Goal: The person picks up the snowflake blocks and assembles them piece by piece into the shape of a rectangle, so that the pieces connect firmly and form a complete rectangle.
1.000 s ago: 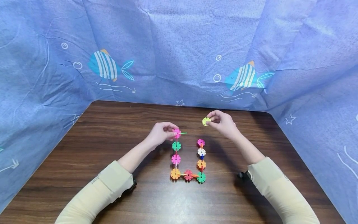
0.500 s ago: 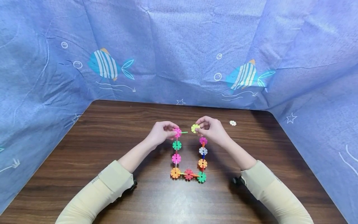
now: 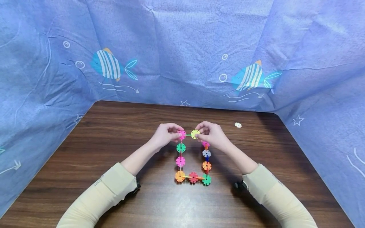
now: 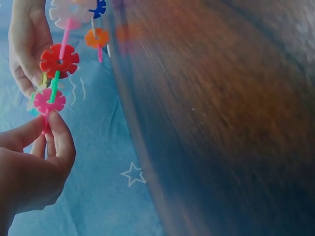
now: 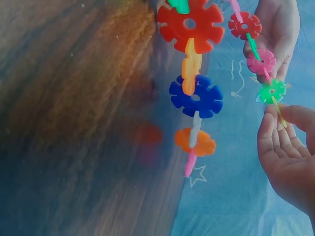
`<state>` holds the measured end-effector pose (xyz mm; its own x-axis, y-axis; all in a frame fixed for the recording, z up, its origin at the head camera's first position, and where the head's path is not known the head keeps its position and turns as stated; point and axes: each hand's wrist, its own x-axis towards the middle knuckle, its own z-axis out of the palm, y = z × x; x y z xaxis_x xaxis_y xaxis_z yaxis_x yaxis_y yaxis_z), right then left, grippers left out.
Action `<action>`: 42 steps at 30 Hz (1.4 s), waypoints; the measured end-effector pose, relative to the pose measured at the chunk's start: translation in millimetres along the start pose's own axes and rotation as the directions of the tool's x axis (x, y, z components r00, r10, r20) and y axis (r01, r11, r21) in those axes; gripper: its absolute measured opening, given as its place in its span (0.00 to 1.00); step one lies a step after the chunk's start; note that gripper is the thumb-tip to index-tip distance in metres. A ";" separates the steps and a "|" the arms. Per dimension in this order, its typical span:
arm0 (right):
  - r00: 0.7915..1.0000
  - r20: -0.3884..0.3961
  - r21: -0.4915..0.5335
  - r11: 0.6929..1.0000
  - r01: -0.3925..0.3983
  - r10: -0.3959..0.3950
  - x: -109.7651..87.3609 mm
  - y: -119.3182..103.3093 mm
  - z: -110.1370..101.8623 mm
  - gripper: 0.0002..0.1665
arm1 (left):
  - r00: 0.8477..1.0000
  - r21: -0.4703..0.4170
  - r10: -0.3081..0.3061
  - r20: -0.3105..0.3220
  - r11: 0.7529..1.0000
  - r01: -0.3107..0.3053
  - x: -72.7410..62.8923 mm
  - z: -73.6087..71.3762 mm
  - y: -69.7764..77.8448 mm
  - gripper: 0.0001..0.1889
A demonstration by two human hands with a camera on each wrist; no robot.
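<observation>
My left hand (image 3: 164, 135) pinches a pink notched flower disc (image 3: 182, 135) at the far left end of a linked chain of plastic discs. From it a green disc (image 3: 188, 135), seen edge-on, points right. Between thumb and fingers, my right hand (image 3: 212, 134) holds a yellow flower disc (image 3: 195, 134) against the green disc's right end; I cannot tell how deep the slots sit. Below, the chain runs through an orange disc (image 3: 180, 176), a red disc (image 3: 193, 177) and a green corner disc (image 3: 206, 180). The chain's right end, another pink disc (image 3: 205, 144), is partly behind my right hand.
A loose white flower disc (image 3: 238, 125) lies at the back right of the brown wooden table (image 3: 137, 202). A blue fish-print cloth (image 3: 182, 63) rises behind the table and along its sides.
My right hand has moved left and slightly nearer with the yellow disc, closing the gap to the green disc. The white disc behind it has come into view. My left hand has barely moved.
</observation>
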<state>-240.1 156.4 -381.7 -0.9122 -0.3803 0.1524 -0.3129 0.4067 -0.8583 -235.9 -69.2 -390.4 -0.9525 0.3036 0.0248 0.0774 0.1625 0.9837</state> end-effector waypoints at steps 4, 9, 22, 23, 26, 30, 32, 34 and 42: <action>1.000 0.009 0.020 1.000 -0.010 0.009 -1.0 -0.3 1.6 0.13 | 1.000 -0.014 0.006 0.005 1.000 -0.006 0.5 2.4 -0.2 0.12; 1.000 0.012 0.038 0.999 -0.027 0.026 -1.8 0.2 3.9 0.12 | 1.000 0.009 0.008 -0.006 1.000 -0.008 0.0 4.5 -0.9 0.11; 0.998 -0.019 0.134 0.989 -0.057 0.060 -6.2 2.2 11.0 0.11 | 0.998 0.124 0.052 -0.045 0.991 -0.047 -2.5 5.2 1.2 0.08; 0.998 -0.023 0.141 0.988 -0.058 0.062 -6.5 2.5 11.4 0.11 | 0.997 0.127 0.053 -0.049 0.991 -0.046 -2.8 5.7 1.1 0.08; 0.997 -0.029 0.157 0.985 -0.067 0.073 -7.5 4.6 13.1 0.11 | 0.997 0.143 0.054 -0.056 0.989 -0.045 -4.4 7.2 0.9 0.08; 0.994 -0.029 0.183 0.979 -0.094 0.101 -9.5 7.4 15.7 0.11 | 0.997 0.147 0.054 -0.054 0.988 -0.046 -7.1 9.2 0.7 0.08; 0.993 -0.029 0.195 0.975 -0.108 0.116 -10.3 8.2 16.6 0.11 | 0.997 0.141 0.056 -0.052 0.989 -0.048 -7.6 10.0 -0.1 0.08; 0.992 -0.026 0.207 0.971 -0.119 0.127 -10.9 9.0 17.0 0.12 | 0.997 0.134 0.056 -0.054 0.990 -0.049 -7.5 10.8 -1.2 0.08; 0.989 -0.036 0.246 0.961 -0.129 0.142 -11.1 8.2 16.5 0.12 | 0.997 0.115 0.047 -0.059 0.993 -0.040 -6.0 11.7 -1.2 0.07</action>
<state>-228.1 150.3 -398.5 -0.9565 -0.2880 0.0466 -0.1178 0.2351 -0.9648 -226.8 -60.2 -393.9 -0.9635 0.2551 0.0810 0.1485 0.2576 0.9548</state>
